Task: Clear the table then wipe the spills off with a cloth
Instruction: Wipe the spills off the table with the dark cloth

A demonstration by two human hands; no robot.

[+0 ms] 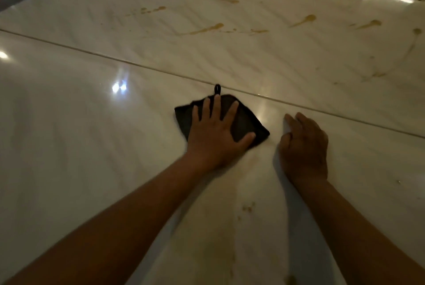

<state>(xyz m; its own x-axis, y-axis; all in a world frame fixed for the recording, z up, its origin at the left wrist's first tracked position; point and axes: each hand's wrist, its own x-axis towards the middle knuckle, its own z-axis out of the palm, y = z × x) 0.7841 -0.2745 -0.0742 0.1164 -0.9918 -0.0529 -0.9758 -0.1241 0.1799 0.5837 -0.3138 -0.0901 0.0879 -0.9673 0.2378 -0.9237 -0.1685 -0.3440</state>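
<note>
The left hand (215, 134) is pressing flat, fingers spread, on the dark cloth (241, 121) lying on the marble table (69, 135). The right hand (304, 146) is resting beside it, empty, fingers loosely curled. Brown spills (207, 28) are streaking the far surface

Your view is dim and warm; lamp glare spots dot the glossy pale marble tabletop (69, 146); both forearms cast soft shadows; edges bow and look slightly blurred.
</note>
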